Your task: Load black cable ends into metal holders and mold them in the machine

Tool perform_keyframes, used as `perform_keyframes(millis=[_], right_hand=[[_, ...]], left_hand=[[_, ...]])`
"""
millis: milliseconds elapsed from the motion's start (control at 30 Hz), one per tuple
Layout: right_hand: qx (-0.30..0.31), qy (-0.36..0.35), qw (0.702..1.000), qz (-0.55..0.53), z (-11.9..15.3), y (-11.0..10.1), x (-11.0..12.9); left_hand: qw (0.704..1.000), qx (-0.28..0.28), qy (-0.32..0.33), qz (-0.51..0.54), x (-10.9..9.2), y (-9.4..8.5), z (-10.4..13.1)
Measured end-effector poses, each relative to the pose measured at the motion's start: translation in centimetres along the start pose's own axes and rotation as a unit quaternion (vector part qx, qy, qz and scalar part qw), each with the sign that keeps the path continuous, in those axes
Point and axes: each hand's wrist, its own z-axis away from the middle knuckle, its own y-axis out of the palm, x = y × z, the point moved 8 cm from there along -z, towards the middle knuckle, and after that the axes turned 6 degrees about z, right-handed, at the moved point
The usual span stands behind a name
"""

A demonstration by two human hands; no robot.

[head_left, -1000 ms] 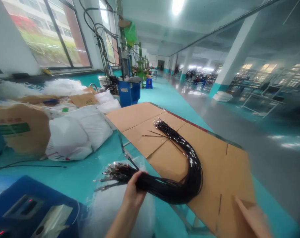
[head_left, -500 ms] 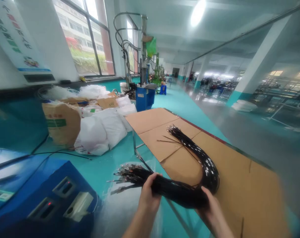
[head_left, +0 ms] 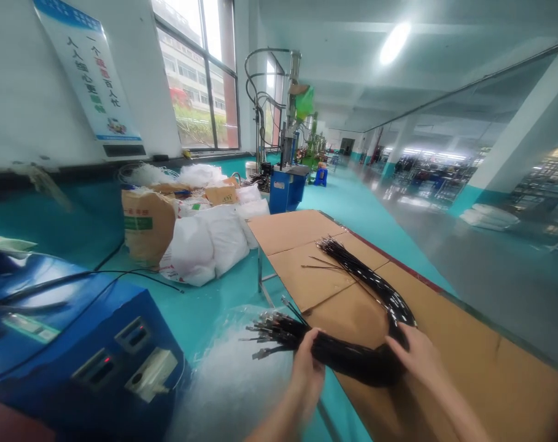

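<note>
A thick bundle of black cables [head_left: 359, 362] curves in a U over the cardboard-covered table [head_left: 301, 230]. My left hand [head_left: 309, 368] is closed around the near arm of the bundle, close behind its loose metal-tipped ends [head_left: 272, 331], which stick out past the table edge. At the bend, my right hand [head_left: 419, 356] grips the bundle from the right, thumb and fingers on its upper side. The far arm lies on the cardboard, its thin ends fanned out and a few strands straying to the left.
At the left stands a blue machine [head_left: 99, 331] with small displays and a plugged-in white plug [head_left: 152, 374]. A clear plastic bag [head_left: 228, 374] is below the cable ends. White sacks [head_left: 191, 245] and a brown paper sack [head_left: 147, 227] lie by the wall; a blue press [head_left: 288, 187] stands beyond.
The view has shifted left and slightly up. My right hand has moved from the underside of the bend to its upper right side. My left hand keeps its hold near the cable ends.
</note>
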Motion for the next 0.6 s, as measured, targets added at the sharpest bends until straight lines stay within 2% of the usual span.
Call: perform_keyframes(millis=[33,67,133,167,233,300,400,500,600], right_hand=[[0.02,-0.072,0.997,-0.022,0.4,-0.1,2.9],[0.074,-0.16,0.982,-0.064,1.0,0.3,6.1],[0.209,-0.271,0.928,-0.146,2.8,1.1,11.1],[0.266,-0.307,0.896,-0.179,3.8,1.2,12.7],[0.318,-0.34,0.857,-0.219,4.9,0.9,14.2],[0.304,-0.345,0.856,-0.235,5.2,0.6,14.2],[0.255,-0.323,0.876,-0.25,5.1,1.2,13.6],[0.221,-0.288,0.889,-0.279,4.6,2.2,13.6],[0.163,-0.205,0.91,-0.32,2.6,1.7,13.4]], left_hand=[[1.0,0.016,-0.002,-0.014,0.0,0.4,0.3],[0.999,0.038,-0.004,-0.031,0.0,1.0,0.7],[0.993,0.093,-0.001,-0.068,-0.3,2.8,1.8],[0.99,0.117,0.007,-0.084,-0.7,3.8,2.5],[0.983,0.145,0.031,-0.108,-1.8,5.6,3.8],[0.974,0.166,0.053,-0.142,-2.9,7.3,5.2],[0.957,0.2,0.05,-0.203,-3.7,9.8,6.6],[0.946,0.218,0.047,-0.234,-3.7,12.3,6.3],[0.914,0.273,0.098,-0.283,-4.0,15.7,5.0]])
